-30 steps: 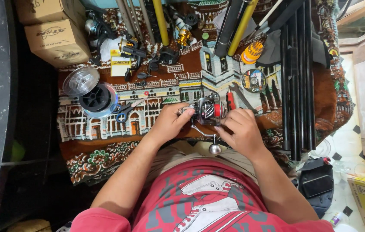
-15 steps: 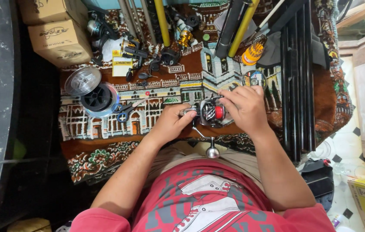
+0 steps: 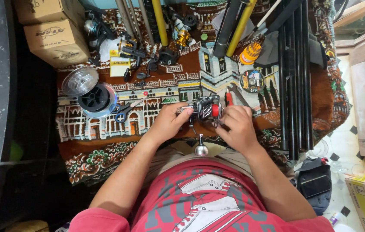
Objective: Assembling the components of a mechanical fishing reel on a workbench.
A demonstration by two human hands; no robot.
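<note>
1. The left hand [image 3: 169,122] curls round the near end of a fishing reel [image 3: 206,109], thumb and fingers closed on its body. The right hand [image 3: 236,126] closes on the other side, fingers bent over the reel's red-trimmed end; exactly which part they pinch I cannot tell.
2. The reel sits between both hands, just above the near edge of the patterned cloth [image 3: 105,124] that covers the table, right in front of the person's lap. Its crank arm hangs toward the body and ends in a round metal knob [image 3: 201,150].
3. By the look of it, the reel is a compact, rigid thing of metal and hard plastic, fairly heavy for its size, with smooth, possibly oily surfaces and small moving parts. The solid body looks the safest place to grip; the thin crank arm and any wire parts seem likelier to bend or swing.
4. Just left of the hands lie blue-handled scissors [image 3: 122,111], and beyond them a dark line spool [image 3: 95,98] and a clear spool [image 3: 79,80].
5. Just beyond the right hand is a red-handled tool [image 3: 229,99], then a small round tin [image 3: 252,80].
6. Farther off lie other reels [image 3: 96,30], black rod sections [image 3: 296,77], yellow rods [image 3: 160,21] and cardboard boxes [image 3: 55,41].
</note>
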